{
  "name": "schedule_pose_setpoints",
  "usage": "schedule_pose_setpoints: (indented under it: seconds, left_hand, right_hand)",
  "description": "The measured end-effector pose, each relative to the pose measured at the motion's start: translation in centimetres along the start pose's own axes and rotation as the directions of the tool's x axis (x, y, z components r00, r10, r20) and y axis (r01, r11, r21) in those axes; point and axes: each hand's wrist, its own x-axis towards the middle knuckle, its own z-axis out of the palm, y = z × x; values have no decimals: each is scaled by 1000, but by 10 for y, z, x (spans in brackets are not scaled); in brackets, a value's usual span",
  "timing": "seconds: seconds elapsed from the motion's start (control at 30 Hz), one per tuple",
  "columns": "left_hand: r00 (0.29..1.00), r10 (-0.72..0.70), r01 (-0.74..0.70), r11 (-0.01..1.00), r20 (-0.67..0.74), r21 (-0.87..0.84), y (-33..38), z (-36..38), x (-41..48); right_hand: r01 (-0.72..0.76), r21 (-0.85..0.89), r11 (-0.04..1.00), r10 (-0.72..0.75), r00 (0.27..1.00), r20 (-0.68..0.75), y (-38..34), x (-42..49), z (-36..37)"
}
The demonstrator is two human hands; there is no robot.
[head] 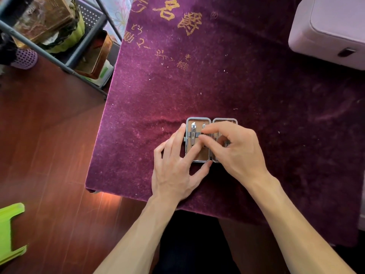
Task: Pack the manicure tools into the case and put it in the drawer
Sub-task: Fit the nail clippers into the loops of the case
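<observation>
Head view: a little case [197,120] lies open and flat on the desk [256,86], close to the near edge. The desk has a purple fuzzy cloth with gold writing on it. The left half of the case holds a nail clipper [193,133] under a strap. The left hand [173,175] rests on that half with its fingers [190,153] straight and spread wide, and its thumb touches the near rim. The right hand [241,153] hangs over the right half. Its thumb and first finger are close together and pinch a small silver tool [203,126] beside the clipper. A white box [325,32] sits at the far right corner.
</observation>
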Motion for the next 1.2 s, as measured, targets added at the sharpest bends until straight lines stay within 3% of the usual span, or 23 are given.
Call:
schedule_pose_setpoints:
  seconds: [0.13,0.43,0.93,1.2]
  left_hand:
    - [1000,2,-2,1000,21,7,0,-1,0]
    - [1000,13,-13,1000,5,-20,-1,-4,1]
    - [998,7,-11,997,-64,-72,-2,-2,-1]
    - [998,6,-10,997,-56,-73,-1,-5,0]
  right_hand:
    - [63,-60,996,-64,998,-16,3,-14,5]
    - [52,-96,994,-59,996,-72,6,-31,12]
    - [-125,-72,990,113,981,-156,-13,-42,28]
    - [-207,-113,972,196,975,-102,-21,-44,31]
